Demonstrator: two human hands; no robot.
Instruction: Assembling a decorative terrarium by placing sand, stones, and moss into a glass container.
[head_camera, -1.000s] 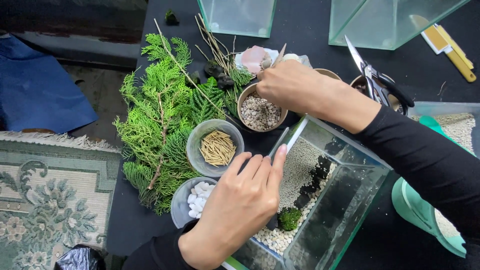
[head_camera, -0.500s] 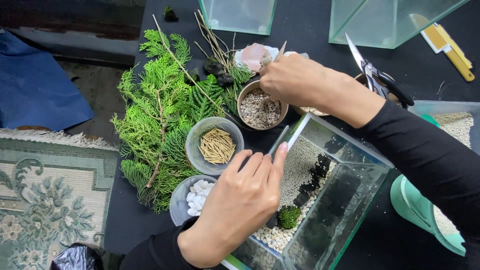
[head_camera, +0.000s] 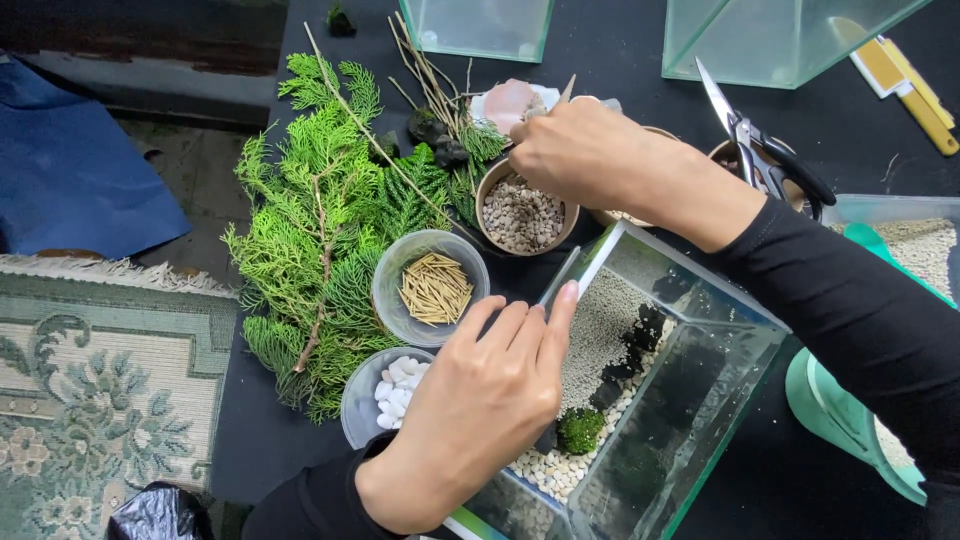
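Along the worktop's left edge the green conifer sprigs (head_camera: 320, 240), the clear cup of pale sticks (head_camera: 432, 287) and the cup of white stones (head_camera: 392, 392) sit unused, while the glass tank (head_camera: 690, 400) near the front edge already holds a layer of fine grit, pale pebbles, dark lumps and one moss ball (head_camera: 578, 430), so the base looks laid and the planting barely begun. The left hand (head_camera: 480, 410) rests flat, fingers together, steadying the tank's near corner, holding nothing else. Further right, the right hand (head_camera: 590, 150) hovers just past the tank, above the brown gravel bowl (head_camera: 522, 212), fingers pinched around a thin stick-like tool.
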